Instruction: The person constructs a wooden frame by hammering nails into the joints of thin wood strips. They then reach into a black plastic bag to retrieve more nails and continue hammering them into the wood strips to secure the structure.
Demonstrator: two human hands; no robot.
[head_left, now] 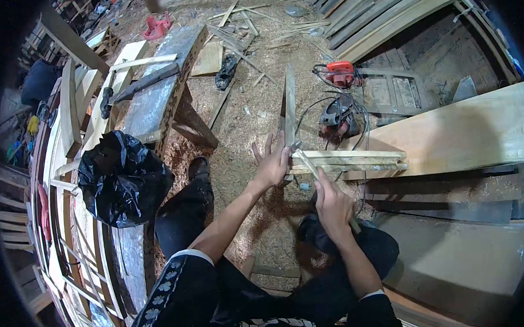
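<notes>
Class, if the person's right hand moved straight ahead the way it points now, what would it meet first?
Probably the wood strips, just beyond the right hand and its hammer, though it may be high enough to pass over; depth is unclear.

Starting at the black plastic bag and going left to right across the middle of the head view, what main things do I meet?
Black plastic bag, dark shoe, left hand, right hand, wide pale board.

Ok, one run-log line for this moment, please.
left hand: fingers spread, at end of pale wooden strips | right hand: closed on hammer with pale wooden handle | hammer head: near left fingertips
</notes>
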